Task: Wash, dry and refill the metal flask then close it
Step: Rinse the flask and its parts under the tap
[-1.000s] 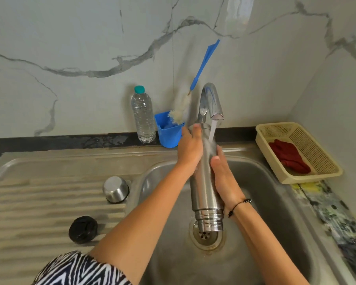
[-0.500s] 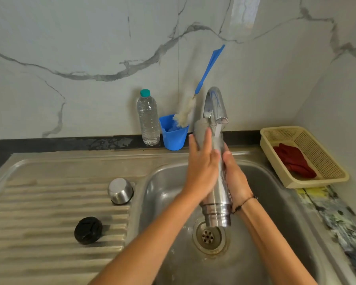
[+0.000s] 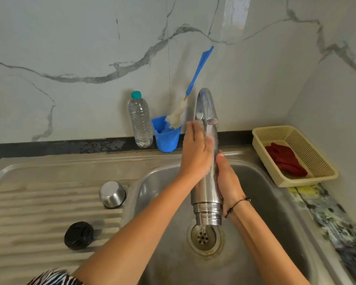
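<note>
Steel flask (image 3: 206, 192) is held upside down over the sink (image 3: 275, 198) under the running tap (image 3: 207, 108); the right hand (image 3: 228, 179) is wrapped round it, the left hand (image 3: 195, 155) pressed flat against it. Washing is judged under way; draining and drying are called for next.

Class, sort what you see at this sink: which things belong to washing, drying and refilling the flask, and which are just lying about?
Belong to the job:
flask
left hand
right hand
tap
sink
steel cup
black lid
brush
water bottle
red cloth, likely for drying

Lying about:
blue cup
basket
</note>
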### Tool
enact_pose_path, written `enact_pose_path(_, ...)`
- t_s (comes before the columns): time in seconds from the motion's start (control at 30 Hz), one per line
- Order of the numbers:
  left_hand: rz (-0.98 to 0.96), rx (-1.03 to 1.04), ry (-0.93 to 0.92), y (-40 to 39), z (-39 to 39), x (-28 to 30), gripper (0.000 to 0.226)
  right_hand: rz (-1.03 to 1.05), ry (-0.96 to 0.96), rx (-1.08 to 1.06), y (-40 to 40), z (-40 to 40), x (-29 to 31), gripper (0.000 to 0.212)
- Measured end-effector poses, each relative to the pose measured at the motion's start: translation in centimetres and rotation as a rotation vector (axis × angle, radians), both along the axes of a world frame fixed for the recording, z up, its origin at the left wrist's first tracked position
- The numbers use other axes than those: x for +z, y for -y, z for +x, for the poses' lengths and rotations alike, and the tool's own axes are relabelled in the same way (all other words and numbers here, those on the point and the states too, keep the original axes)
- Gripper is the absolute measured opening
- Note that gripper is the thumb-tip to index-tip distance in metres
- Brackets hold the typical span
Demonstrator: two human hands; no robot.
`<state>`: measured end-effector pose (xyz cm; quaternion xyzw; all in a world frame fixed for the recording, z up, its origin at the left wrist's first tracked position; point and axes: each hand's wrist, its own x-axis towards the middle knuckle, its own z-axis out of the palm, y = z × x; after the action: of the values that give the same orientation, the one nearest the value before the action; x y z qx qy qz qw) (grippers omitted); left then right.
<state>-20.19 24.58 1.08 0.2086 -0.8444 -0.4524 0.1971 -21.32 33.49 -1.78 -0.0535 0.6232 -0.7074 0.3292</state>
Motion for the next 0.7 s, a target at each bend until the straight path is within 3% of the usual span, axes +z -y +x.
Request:
enact_pose_path(0.2, -0.175, -0.212, -0.079, -3.6, 6.1, -3.7, 0.054, 0.014, -0.036, -0.052, 0.0, -1.1, 1.2, 0.042)
enact_pose_path(0.37, -0.144, -0.152, -0.067, -2.0, 4.8, -2.6, 0.053, -0.106, 0.000, -0.001, 0.0, 0.5, 0.2, 0.042)
enact_pose_path(0.57, 0.133, -0.073, -0.012, 2.3, 0.2, 0.4, 0.063, -0.119, 0.208, -0.023, -0.4, 2.9, -0.4, 0.056)
enact_pose_path(0.7, 0.155, -0.020, -0.010, 1.9, -0.1, 0.6, 0.057, -0.045, 0.015, 0.038, -0.3, 1.8, 0.1, 0.055)
